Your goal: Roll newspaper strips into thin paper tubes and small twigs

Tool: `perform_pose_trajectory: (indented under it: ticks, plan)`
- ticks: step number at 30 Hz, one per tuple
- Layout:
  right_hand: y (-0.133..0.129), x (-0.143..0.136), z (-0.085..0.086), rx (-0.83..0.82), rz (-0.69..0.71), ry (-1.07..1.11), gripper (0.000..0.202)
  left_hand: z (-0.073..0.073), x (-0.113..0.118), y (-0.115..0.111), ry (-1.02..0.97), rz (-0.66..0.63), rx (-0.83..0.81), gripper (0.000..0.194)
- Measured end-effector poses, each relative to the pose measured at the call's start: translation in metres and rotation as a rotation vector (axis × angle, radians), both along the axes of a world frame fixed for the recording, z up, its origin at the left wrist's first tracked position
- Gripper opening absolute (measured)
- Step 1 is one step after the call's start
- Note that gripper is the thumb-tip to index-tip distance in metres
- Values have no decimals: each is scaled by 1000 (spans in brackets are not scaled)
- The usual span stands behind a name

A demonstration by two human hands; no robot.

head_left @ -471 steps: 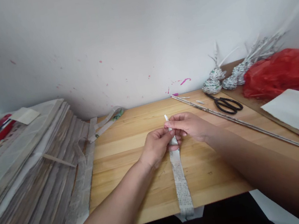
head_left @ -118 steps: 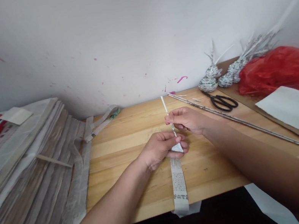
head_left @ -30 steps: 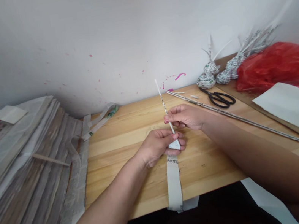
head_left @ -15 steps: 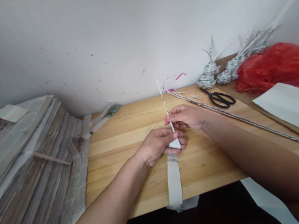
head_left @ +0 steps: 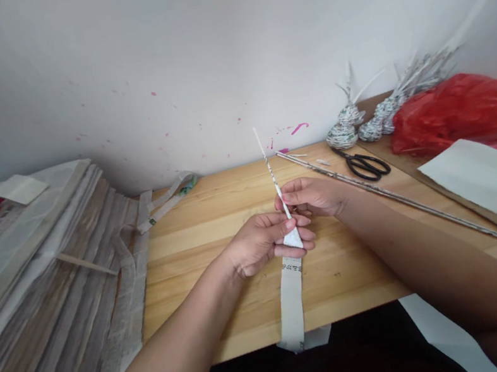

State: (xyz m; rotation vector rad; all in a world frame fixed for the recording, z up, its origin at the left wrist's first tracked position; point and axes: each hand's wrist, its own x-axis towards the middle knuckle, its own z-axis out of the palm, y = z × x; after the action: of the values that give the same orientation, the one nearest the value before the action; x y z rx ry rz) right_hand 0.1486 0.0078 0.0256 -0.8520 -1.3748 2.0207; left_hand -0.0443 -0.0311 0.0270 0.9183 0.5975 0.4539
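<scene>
A newspaper strip (head_left: 291, 306) hangs from between my hands over the table's front edge. Its upper part is rolled into a thin paper stick (head_left: 270, 169) that points up toward the wall. My left hand (head_left: 265, 241) pinches the strip where flat paper turns into the roll, thumb on top and fingers underneath. Just above, my right hand (head_left: 311, 197) grips the rolled stick between thumb and forefinger. The fingertips of both hands are close together, and some of the right fingers are hidden.
Stacked newspaper (head_left: 46, 292) fills the left side. Long paper sticks (head_left: 404, 197) lie diagonally on the right, beside black scissors (head_left: 365, 165). Behind stand woven paper figures (head_left: 341, 128), a red plastic bag (head_left: 452, 115) and a white sheet (head_left: 491, 172). A wall closes off the back.
The rolled stick leans slightly further left at its tip. My left fingers and the held part of the strip have shifted slightly right; my right hand has barely moved.
</scene>
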Motion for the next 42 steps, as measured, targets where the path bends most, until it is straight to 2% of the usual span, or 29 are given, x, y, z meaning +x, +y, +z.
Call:
perform_pose_trajectory:
  ticks: [7,13,15,19,21,28,35,37,42]
  plan:
    - [2,-3,0,42,-116,-97,30,-6,6,-2,48,83,44,33]
    - [-1,-9,3,97,-244,-157,31,-14,7,-1,77,92,69,35]
    - [-2,-9,5,105,-221,-164,31,-13,6,-1,85,86,72,34]
    - [-2,-5,4,70,-42,-126,32,-10,4,-1,73,74,58,35]
    - [-2,-3,4,62,-1,-94,35,-8,2,0,48,58,46,36]
    - [-1,-5,2,58,-80,-100,32,-1,4,-2,80,61,22,31]
    - [-3,-12,4,94,-284,-167,36,-6,5,-2,83,72,35,32]
    - [-3,-11,4,101,-273,-155,37,-7,5,-1,74,70,39,33]
    - [-1,-3,4,72,-115,-89,36,-7,4,-1,41,56,38,33]
